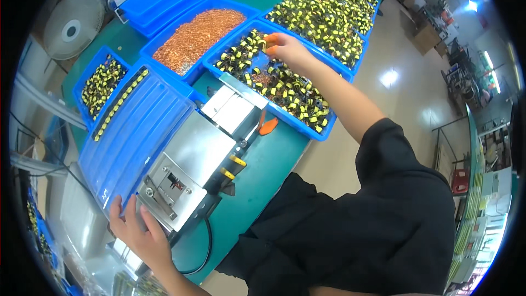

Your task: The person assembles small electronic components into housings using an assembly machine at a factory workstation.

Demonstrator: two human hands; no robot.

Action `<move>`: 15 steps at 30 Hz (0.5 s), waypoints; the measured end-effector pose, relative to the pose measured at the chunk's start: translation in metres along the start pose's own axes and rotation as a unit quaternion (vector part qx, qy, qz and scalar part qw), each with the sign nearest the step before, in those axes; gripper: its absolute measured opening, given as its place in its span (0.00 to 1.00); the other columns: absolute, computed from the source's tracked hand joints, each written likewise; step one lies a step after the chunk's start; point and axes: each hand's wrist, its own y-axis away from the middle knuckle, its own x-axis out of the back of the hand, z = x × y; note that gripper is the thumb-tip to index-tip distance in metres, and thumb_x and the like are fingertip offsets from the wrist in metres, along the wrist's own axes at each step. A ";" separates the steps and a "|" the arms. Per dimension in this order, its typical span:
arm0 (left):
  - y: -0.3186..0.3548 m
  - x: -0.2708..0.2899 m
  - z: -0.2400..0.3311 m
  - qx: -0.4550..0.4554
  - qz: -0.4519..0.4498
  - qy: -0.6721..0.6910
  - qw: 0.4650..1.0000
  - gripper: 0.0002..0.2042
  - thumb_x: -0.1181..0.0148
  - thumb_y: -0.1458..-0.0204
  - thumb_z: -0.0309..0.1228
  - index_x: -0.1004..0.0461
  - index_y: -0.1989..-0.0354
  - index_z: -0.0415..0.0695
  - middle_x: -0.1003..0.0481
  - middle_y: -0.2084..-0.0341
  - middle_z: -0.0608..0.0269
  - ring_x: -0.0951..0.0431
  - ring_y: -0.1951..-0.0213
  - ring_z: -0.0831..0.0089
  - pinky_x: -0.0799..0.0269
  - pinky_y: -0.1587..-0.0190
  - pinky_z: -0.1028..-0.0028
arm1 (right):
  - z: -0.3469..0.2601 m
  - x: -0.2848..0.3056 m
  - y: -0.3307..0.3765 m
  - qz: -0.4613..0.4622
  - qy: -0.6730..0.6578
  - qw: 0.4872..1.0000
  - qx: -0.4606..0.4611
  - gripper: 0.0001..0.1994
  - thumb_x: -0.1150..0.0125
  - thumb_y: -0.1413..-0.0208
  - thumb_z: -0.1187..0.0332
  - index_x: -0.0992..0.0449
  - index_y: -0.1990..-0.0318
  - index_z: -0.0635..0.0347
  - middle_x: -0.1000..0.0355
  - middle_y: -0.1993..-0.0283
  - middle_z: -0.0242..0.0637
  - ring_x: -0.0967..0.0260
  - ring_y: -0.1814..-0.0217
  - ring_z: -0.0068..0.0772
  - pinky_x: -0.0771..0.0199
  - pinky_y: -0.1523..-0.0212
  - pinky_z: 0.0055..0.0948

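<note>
My right hand (285, 49) reaches into the blue tray (323, 130) of yellow-and-black coil parts (290, 90), fingers pinched on one — my left hand (137, 230) rests open against the metal machine (186, 170) on the green tabletop (263, 170).

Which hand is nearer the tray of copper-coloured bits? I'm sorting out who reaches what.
Right. The right hand is over the neighbouring bin of yellow-black parts, beside the copper tray. The left hand rests far off, at the metal machine.
</note>
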 end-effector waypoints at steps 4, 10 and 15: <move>0.003 0.001 -0.002 -0.002 -0.002 0.000 1.000 0.12 0.46 0.44 0.24 0.25 0.52 0.38 0.32 0.45 0.47 0.34 0.42 0.50 0.42 0.39 0.58 | -0.018 0.005 0.012 0.014 0.217 0.976 0.007 0.16 0.40 0.46 0.71 0.25 0.49 0.57 0.26 0.53 0.36 0.29 0.51 0.28 0.28 0.51 0.32; 0.004 0.003 0.001 0.003 0.004 0.008 1.000 0.12 0.46 0.44 0.25 0.24 0.52 0.38 0.32 0.45 0.46 0.34 0.43 0.51 0.42 0.40 0.59 | -0.030 0.007 0.023 0.002 0.164 0.984 0.069 0.17 0.41 0.48 0.72 0.26 0.49 0.61 0.27 0.55 0.36 0.28 0.55 0.28 0.26 0.56 0.30; 0.010 0.010 0.032 0.009 0.034 0.119 0.992 0.14 0.44 0.47 0.20 0.25 0.51 0.37 0.28 0.52 0.49 0.28 0.55 0.59 0.33 0.52 0.66 | -0.087 -0.032 0.095 -0.130 -0.037 0.982 0.136 0.24 0.47 0.46 0.78 0.35 0.40 0.61 0.32 0.51 0.39 0.31 0.50 0.29 0.26 0.52 0.30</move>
